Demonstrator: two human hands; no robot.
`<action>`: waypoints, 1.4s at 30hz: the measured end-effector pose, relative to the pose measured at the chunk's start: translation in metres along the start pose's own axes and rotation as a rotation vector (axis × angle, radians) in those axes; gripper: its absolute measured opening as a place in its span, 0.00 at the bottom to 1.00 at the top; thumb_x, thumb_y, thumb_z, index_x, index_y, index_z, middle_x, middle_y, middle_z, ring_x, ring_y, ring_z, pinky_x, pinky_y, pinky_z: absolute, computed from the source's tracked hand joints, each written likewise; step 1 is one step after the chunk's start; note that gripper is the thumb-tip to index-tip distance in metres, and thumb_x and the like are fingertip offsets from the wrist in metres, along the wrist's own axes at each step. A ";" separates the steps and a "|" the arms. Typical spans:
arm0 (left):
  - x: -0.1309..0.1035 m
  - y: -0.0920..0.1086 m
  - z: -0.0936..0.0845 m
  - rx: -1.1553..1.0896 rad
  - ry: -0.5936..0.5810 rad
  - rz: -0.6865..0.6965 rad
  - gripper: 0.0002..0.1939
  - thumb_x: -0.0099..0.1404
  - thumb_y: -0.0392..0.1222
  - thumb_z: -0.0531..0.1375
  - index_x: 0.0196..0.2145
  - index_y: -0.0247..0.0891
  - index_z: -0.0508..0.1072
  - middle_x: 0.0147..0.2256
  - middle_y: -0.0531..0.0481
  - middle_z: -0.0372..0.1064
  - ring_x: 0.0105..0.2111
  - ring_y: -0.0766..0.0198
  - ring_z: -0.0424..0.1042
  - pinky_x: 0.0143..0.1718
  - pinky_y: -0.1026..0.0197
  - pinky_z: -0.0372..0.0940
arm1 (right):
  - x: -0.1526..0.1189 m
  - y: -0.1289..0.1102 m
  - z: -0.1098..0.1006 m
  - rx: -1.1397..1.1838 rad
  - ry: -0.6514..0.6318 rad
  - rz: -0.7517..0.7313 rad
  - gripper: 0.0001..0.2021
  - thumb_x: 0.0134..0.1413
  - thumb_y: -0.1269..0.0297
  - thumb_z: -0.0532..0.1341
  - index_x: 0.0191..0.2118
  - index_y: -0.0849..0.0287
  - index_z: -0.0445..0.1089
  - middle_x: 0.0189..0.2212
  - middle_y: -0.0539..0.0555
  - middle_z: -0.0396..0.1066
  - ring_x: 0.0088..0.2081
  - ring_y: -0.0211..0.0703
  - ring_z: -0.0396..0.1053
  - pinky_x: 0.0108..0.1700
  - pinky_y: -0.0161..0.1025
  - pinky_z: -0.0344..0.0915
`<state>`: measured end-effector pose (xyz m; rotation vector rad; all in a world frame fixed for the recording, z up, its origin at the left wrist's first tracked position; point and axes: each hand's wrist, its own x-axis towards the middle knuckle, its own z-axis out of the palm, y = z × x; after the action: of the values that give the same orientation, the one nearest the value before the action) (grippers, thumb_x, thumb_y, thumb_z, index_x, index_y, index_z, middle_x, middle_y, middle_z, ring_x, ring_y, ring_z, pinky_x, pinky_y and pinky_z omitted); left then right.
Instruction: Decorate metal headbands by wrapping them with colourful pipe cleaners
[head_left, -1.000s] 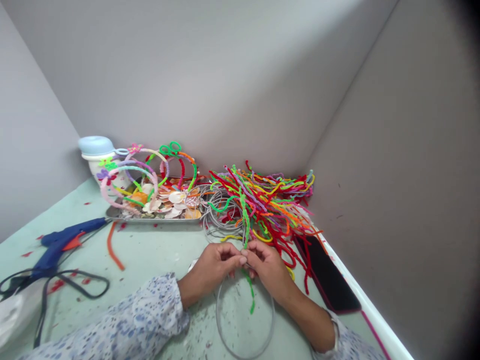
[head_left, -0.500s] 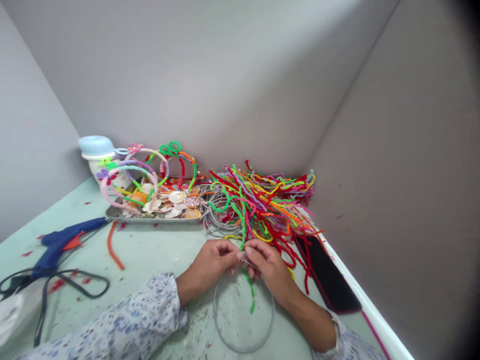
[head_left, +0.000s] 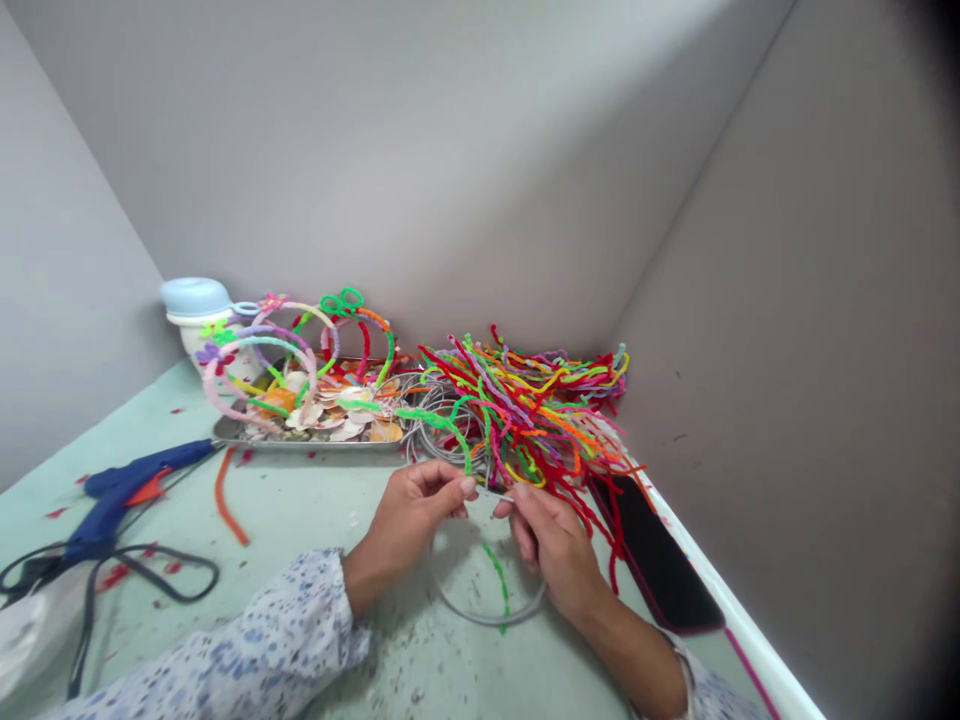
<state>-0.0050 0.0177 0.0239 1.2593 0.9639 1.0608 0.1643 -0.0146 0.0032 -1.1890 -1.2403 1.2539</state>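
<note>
My left hand (head_left: 411, 522) pinches a green pipe cleaner (head_left: 459, 437) against a thin grey wire hoop (head_left: 474, 617). The pipe cleaner's long end rises from the fingertips and bends left in front of the shell tray. With thumb and fingers closed, my right hand (head_left: 553, 548) grips the top of the same hoop, slightly apart from the left. Below the hands the hoop hangs over the table. A short green pipe cleaner piece (head_left: 496, 572) shows inside the hoop; whether it joins the held one I cannot tell.
Behind my hands lie a heap of coloured pipe cleaners (head_left: 540, 400) and several loose wire hoops (head_left: 431, 440). A metal tray (head_left: 315, 444) holds shells and decorated hoops (head_left: 311, 360). Left are a blue glue gun (head_left: 112, 500), its cord and a lidded cup (head_left: 196, 300); right, a phone (head_left: 664, 560).
My hands have moved apart slightly. The green pipe cleaner's free end now swings up and left from my left fingertips. The hoop's lower edge has risen and tilted.
</note>
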 end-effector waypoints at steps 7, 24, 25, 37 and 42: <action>-0.005 0.012 0.003 -0.042 -0.032 -0.046 0.10 0.55 0.45 0.63 0.25 0.35 0.73 0.24 0.52 0.68 0.28 0.66 0.65 0.33 0.64 0.59 | -0.008 -0.022 -0.009 -0.359 0.051 -0.273 0.14 0.59 0.57 0.54 0.28 0.60 0.69 0.16 0.45 0.54 0.19 0.33 0.52 0.22 0.32 0.51; -0.013 0.030 0.004 -0.099 -0.086 -0.190 0.05 0.52 0.42 0.63 0.25 0.38 0.74 0.29 0.48 0.73 0.37 0.56 0.68 0.37 0.60 0.58 | -0.014 -0.044 -0.025 -1.168 -0.116 -0.929 0.10 0.59 0.67 0.53 0.30 0.58 0.70 0.22 0.52 0.70 0.24 0.39 0.65 0.29 0.37 0.56; -0.013 0.030 0.004 -0.094 -0.071 -0.188 0.05 0.52 0.42 0.63 0.25 0.38 0.75 0.30 0.48 0.73 0.38 0.55 0.67 0.37 0.59 0.58 | -0.014 -0.044 -0.025 -1.195 -0.128 -0.944 0.10 0.59 0.67 0.53 0.30 0.58 0.70 0.21 0.52 0.70 0.24 0.39 0.65 0.29 0.37 0.56; -0.008 0.026 0.002 -0.243 -0.128 -0.359 0.11 0.51 0.45 0.64 0.23 0.35 0.68 0.21 0.56 0.60 0.20 0.72 0.57 0.25 0.66 0.52 | -0.012 -0.041 -0.021 -1.274 -0.122 -0.965 0.11 0.60 0.68 0.52 0.29 0.59 0.69 0.21 0.53 0.68 0.25 0.40 0.64 0.28 0.37 0.55; -0.012 0.027 0.008 -0.127 -0.071 -0.248 0.10 0.54 0.45 0.61 0.23 0.35 0.69 0.22 0.54 0.63 0.21 0.70 0.60 0.25 0.66 0.53 | -0.014 -0.041 -0.008 -0.956 -0.056 -0.595 0.08 0.59 0.67 0.53 0.38 0.58 0.69 0.27 0.52 0.72 0.28 0.39 0.68 0.31 0.35 0.58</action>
<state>-0.0023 0.0039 0.0516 1.0372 0.9553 0.8638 0.1735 -0.0279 0.0445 -1.2497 -2.1404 0.2120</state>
